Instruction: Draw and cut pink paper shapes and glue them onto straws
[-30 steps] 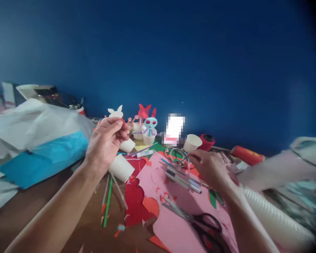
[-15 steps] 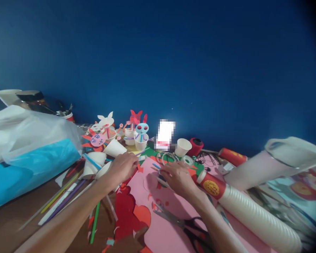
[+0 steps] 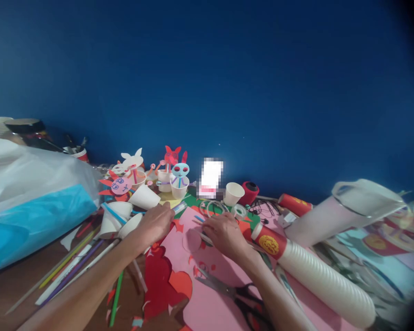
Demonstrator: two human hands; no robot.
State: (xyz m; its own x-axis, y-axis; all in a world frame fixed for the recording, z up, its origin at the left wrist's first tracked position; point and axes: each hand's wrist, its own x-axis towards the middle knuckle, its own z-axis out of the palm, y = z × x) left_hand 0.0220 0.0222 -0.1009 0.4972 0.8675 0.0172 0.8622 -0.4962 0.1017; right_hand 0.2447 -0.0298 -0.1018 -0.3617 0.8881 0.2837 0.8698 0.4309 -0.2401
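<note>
My left hand [image 3: 156, 224] is curled with its fingertips down, by a small clear and white tube [image 3: 179, 208] at the edge of the pink paper [image 3: 207, 317]. The back of the hand hides whatever lies under the fingers. To the right, my right hand [image 3: 225, 231] bends its fingers down over slim pen-like sticks, one with a blue tip [image 3: 199, 219]. What its fingers pinch is hidden. Between the hands lies a pale pink paper disc [image 3: 192, 240]. Black-handled scissors [image 3: 224, 288] rest open on the pink paper below my right hand.
Paper-cup animal figures [image 3: 179, 172] stand at the back left beside tipped white cups [image 3: 115, 219]. A stack of cups [image 3: 326, 271] lies at right, near a white pitcher [image 3: 313, 218]. A plastic-wrapped blue pack [image 3: 41, 225] sits left. Red paper [image 3: 157, 285] and colored sticks [image 3: 76, 262] lie in front.
The view has turned slightly right, so everything sits a little farther left. Both hands keep nearly the same places and curled shapes; the tube by my left fingers shows more clearly.
</note>
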